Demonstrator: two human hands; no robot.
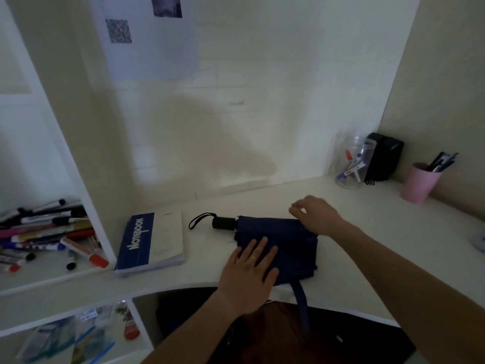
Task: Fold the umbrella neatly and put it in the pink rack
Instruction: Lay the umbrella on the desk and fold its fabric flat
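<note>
A collapsed navy umbrella (286, 240) lies flat on the white desk (367, 232), its black handle (223, 223) and wrist loop pointing left. Its closing strap (301, 303) hangs over the desk's front edge. My left hand (249, 274) presses flat on the near left part of the fabric, fingers straight. My right hand (313, 215) sits at the far edge of the fabric with fingers curled; whether it pinches the cloth is unclear. A pink cup (418, 183) holding pens stands at the far right; I cannot tell whether it is the pink rack.
A blue and white notebook (151, 241) lies left of the umbrella. Several markers (47, 232) fill the left shelf. A clear jar (354, 164) with pens and a black box (383, 156) stand in the back right corner.
</note>
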